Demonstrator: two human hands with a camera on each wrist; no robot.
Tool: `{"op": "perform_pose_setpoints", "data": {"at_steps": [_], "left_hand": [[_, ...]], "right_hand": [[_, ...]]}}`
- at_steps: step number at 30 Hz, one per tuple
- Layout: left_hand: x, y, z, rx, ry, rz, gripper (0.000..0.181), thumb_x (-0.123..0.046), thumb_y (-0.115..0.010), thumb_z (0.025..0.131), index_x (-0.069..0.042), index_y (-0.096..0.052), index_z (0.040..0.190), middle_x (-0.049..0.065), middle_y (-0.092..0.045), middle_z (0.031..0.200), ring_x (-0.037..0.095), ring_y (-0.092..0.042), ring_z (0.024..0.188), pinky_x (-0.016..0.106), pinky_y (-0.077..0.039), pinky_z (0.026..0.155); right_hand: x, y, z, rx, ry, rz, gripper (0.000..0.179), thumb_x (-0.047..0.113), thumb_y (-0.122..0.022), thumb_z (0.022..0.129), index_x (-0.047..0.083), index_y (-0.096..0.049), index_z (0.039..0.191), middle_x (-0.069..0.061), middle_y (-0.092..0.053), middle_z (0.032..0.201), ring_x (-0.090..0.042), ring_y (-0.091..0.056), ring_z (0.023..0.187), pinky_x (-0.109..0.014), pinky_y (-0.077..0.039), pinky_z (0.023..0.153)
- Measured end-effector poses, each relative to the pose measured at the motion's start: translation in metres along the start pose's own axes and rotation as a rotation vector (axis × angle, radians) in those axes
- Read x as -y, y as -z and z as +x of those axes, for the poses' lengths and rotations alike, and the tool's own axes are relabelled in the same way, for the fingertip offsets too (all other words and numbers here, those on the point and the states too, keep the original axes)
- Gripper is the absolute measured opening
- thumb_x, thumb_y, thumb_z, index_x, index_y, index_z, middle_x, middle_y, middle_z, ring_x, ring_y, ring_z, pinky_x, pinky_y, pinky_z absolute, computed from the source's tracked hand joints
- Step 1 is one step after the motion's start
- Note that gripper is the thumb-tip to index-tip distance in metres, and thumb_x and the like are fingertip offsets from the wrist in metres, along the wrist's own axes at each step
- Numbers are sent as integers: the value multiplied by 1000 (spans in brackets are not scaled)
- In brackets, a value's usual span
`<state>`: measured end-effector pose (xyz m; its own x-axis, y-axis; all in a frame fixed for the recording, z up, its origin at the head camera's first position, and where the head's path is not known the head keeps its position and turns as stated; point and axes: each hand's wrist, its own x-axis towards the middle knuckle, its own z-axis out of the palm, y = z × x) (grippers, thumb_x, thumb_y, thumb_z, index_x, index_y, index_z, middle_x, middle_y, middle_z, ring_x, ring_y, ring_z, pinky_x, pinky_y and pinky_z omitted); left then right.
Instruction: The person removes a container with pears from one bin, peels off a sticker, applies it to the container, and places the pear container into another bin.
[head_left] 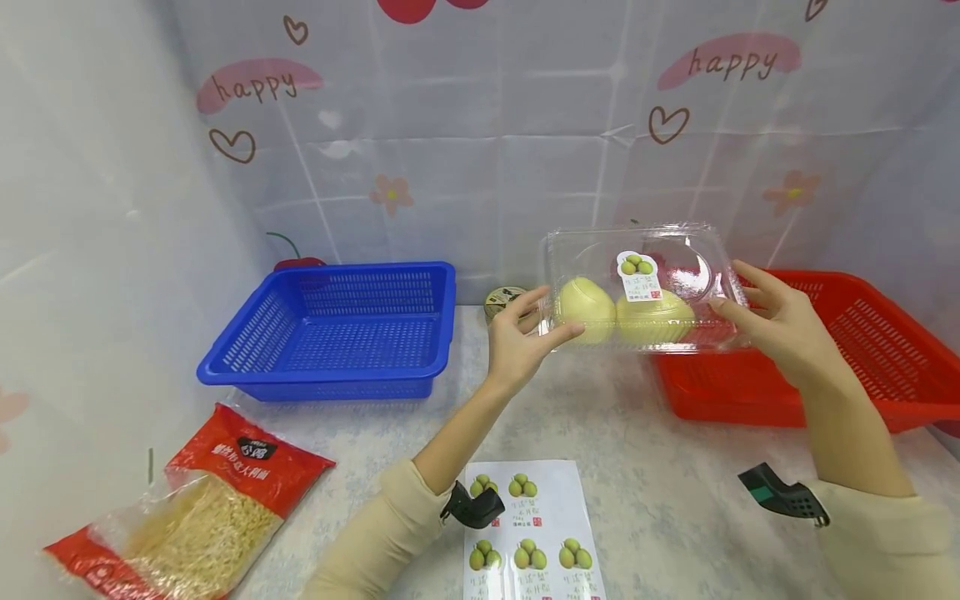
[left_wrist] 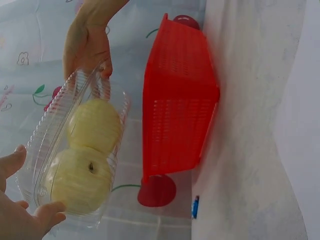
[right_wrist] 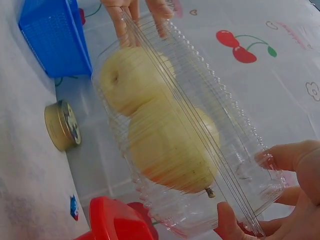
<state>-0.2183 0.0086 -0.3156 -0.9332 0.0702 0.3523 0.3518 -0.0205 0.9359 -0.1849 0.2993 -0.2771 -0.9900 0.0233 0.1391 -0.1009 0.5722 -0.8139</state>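
Between both hands, a clear plastic clamshell box [head_left: 585, 250] is held up above the table, its lid closed. Two pale yellow pears, one left [head_left: 585, 304] and one right [head_left: 660, 323], lie inside; a stem shows in the right wrist view. On the lid is a sticker [head_left: 637, 277] with green fruit and writing. My left hand [head_left: 516, 342] grips the box's left end, thumb along the near edge. At the opposite end, my right hand [head_left: 791, 321] holds it, thumb on the lid. The box overlaps the red basket [head_left: 720, 404] in the head view.
A blue basket [head_left: 337, 367] stands at the back left, and a round tin [right_wrist: 59, 127] sits by the back wall. In front lies a sticker sheet [head_left: 551, 492] with the same fruit design. A red-and-clear bag of pasta [head_left: 202, 525] rests at the left.
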Motion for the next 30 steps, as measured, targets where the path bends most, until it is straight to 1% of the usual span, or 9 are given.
{"op": "perform_pose_setpoints", "data": {"at_steps": [4, 8, 12, 15, 17, 19, 25, 27, 30], "left_hand": [[-1, -11, 4, 1, -13, -32, 61, -8, -83, 69, -4, -59, 125, 10, -53, 132, 29, -57, 116, 28, -54, 80], [1, -22, 8, 2, -26, -28, 60, -8, -83, 69, -1, -60, 124, 11, -55, 130, 32, -56, 116, 29, -53, 82], [1, -35, 13, -9, -27, -7, 59, -10, -84, 68, -1, -62, 122, 12, -56, 131, 32, -57, 114, 30, -52, 85], [1, -45, 17, -10, -36, 4, 57, -10, -84, 68, -1, -63, 121, 12, -57, 129, 29, -58, 113, 27, -51, 87], [1, -52, 19, -10, -34, 11, 57, -11, -84, 68, -2, -63, 121, 11, -59, 128, 27, -58, 113, 23, -50, 87], [1, -59, 21, -6, -34, 7, 56, -11, -83, 69, -2, -63, 120, 11, -59, 127, 26, -59, 113, 20, -49, 86], [2, -80, 28, -15, -1, -35, 55, -10, -83, 69, -1, -64, 119, 10, -61, 125, 26, -59, 112, 19, -50, 83], [2, -86, 30, -18, 7, -32, 54, -11, -83, 69, -1, -65, 118, 10, -62, 123, 26, -59, 112, 19, -50, 84], [5, -95, 33, -8, -3, -23, 52, -11, -82, 71, 0, -64, 118, 10, -63, 121, 25, -60, 112, 18, -49, 86]], "right_hand": [[-5, 8, 3, -17, -18, -6, 74, 40, -52, 94, 14, -13, 152, -26, -34, 139, 4, -56, 79, -17, -52, 66], [-12, 15, 5, -41, -30, 20, 72, 37, -53, 94, 14, -16, 152, -13, -41, 129, 3, -60, 74, -15, -52, 65], [-20, 23, 6, -68, -66, 28, 72, 39, -55, 93, 18, -19, 152, -2, -42, 120, 4, -58, 75, -14, -51, 64], [-25, 30, 7, -85, -113, 36, 73, 44, -55, 92, 22, -19, 152, 5, -43, 118, 5, -56, 77, -13, -51, 64], [-28, 35, 7, -101, -143, 68, 74, 45, -56, 91, 25, -20, 151, 11, -43, 111, 6, -55, 79, -13, -51, 63], [-32, 38, 8, -130, -162, 100, 74, 45, -57, 90, 25, -21, 151, 14, -43, 109, 6, -53, 80, -13, -51, 63], [-43, 48, 12, -220, -143, 398, 75, 33, -66, 87, 18, -28, 149, 13, -49, 101, 4, -58, 76, -17, -52, 56], [-45, 52, 14, -241, -157, 457, 76, 33, -69, 84, 18, -30, 149, 13, -51, 100, 3, -57, 76, -17, -52, 55], [-49, 56, 16, -278, -188, 522, 79, 34, -72, 81, 19, -33, 147, 14, -52, 100, 2, -55, 78, -18, -52, 54]]}}
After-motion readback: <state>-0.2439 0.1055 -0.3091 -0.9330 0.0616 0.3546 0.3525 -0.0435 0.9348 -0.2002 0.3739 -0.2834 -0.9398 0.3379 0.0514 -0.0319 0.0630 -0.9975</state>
